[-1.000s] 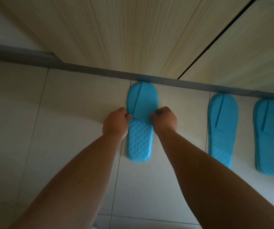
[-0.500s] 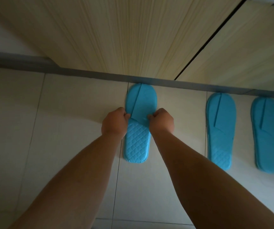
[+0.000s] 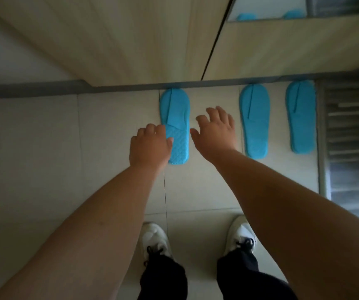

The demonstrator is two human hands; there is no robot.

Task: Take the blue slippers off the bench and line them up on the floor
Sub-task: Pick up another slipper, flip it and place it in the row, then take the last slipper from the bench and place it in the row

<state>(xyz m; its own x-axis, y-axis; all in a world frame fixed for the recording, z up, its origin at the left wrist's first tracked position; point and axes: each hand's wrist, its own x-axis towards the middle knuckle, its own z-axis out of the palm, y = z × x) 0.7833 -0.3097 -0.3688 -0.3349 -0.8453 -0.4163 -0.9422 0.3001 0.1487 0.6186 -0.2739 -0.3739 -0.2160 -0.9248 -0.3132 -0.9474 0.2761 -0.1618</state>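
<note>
Head view looked down at a pale tiled floor with a grey baseboard running across under light wood panels. Taking that baseboard as the landmark, three blue slippers lay flat on the tiles with their toes up against it: the nearest slipper about midway along it, the second slipper further right, and the third slipper just beside that one, close to a slatted grille.

The left hand hung loosely curled below the baseboard, overlapping the quilted heel of the nearest slipper in the picture; whether it touched the slipper could not be told, and it pinched nothing visible. The right hand was spread, fingers apart, empty, between the nearest and second slippers. White shoes stood well back from the baseboard.

By my judgement three slippers were already placed, though the gap between the nearest and the second was wider than between the other two. High above the baseboard, blurred blue shapes on a ledge suggested more slippers left to fetch; that is uncertain.
</note>
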